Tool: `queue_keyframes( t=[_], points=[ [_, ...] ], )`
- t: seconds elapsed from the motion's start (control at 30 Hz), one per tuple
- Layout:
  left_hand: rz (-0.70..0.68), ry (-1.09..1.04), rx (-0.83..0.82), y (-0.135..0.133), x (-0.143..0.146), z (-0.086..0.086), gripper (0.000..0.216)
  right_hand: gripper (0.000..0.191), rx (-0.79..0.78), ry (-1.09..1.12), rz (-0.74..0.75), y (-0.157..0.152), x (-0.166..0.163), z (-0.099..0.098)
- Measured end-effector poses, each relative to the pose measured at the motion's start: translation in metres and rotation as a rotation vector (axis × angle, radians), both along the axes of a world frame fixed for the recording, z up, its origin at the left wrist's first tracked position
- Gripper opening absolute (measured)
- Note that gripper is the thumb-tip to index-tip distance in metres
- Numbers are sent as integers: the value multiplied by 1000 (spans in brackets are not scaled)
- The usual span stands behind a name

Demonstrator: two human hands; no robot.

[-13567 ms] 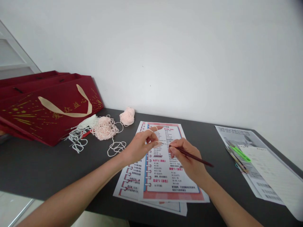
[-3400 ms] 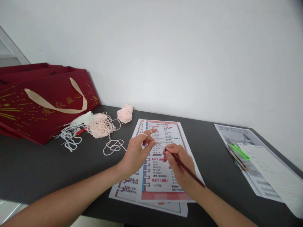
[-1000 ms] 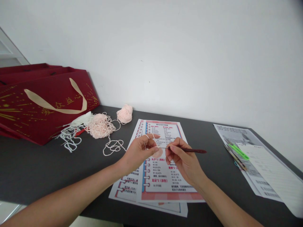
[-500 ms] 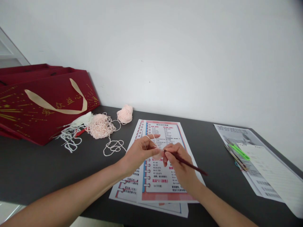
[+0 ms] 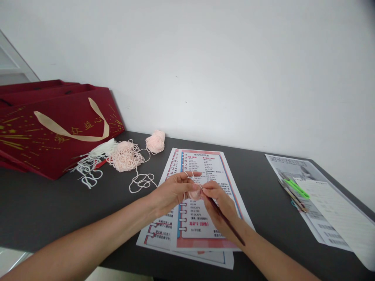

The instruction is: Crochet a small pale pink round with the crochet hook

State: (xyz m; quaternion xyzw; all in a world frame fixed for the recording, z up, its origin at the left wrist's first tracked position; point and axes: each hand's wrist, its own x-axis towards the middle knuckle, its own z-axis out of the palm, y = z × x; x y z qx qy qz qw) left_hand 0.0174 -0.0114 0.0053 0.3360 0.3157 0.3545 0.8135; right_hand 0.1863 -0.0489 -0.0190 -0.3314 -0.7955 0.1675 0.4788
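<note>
My left hand (image 5: pixel 175 191) pinches a small pink crocheted piece (image 5: pixel 194 193) over the printed pattern sheet (image 5: pixel 202 168), with a pale yarn strand looped over its index finger. My right hand (image 5: pixel 219 203) is closed on a dark red crochet hook (image 5: pixel 227 222), its tip at the pink piece and its handle pointing back along my wrist. The two hands touch at the piece. The strand trails left to loose pink yarn (image 5: pixel 126 156) and a small pink yarn ball (image 5: pixel 156 141).
A dark red gift bag (image 5: pixel 55 132) with a cream ribbon lies at the left, white yarn (image 5: pixel 88 171) beside it. More printed sheets (image 5: pixel 319 203) sit at the right with green-handled snips (image 5: pixel 295 189) on them. The black table (image 5: pixel 58 207) meets a white wall.
My right hand has swung the hook's handle down toward my wrist and pushed its tip into the pink piece. My left hand has stayed pinched in place.
</note>
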Motion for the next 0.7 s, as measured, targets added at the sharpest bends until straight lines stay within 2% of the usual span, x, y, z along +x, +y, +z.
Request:
queue_keyframes(
  t=[0.1,0.2,0.43,0.7],
  points=[
    [18,5,25,5,-4,-1,40,11,-321,259,-14,1,1,2],
    [37,15,83,8,-7,0,41,7,-489,481,63,3,1,5],
    [4,76,118,11,-9,4,40,5,-638,710,151,8,4,6],
    [-101,68,139,16,-15,3,41,5,-590,590,194,10,15,12]
  ],
)
